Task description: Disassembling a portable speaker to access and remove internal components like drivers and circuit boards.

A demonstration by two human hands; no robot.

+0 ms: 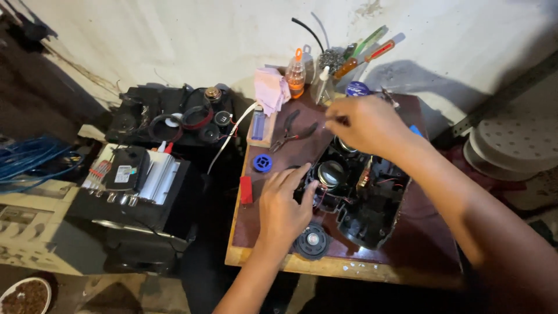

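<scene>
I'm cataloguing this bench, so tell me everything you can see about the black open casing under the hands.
The black open casing looks like plastic and lies flat on the reddish worktop, insides up. Round lens-like parts, thin wires and a copper coil show inside. The left hand rests on its left edge; the right hand hovers above its far end.

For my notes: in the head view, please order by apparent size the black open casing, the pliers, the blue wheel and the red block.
1. black open casing
2. pliers
3. blue wheel and red block: look alike, unranked.
</scene>
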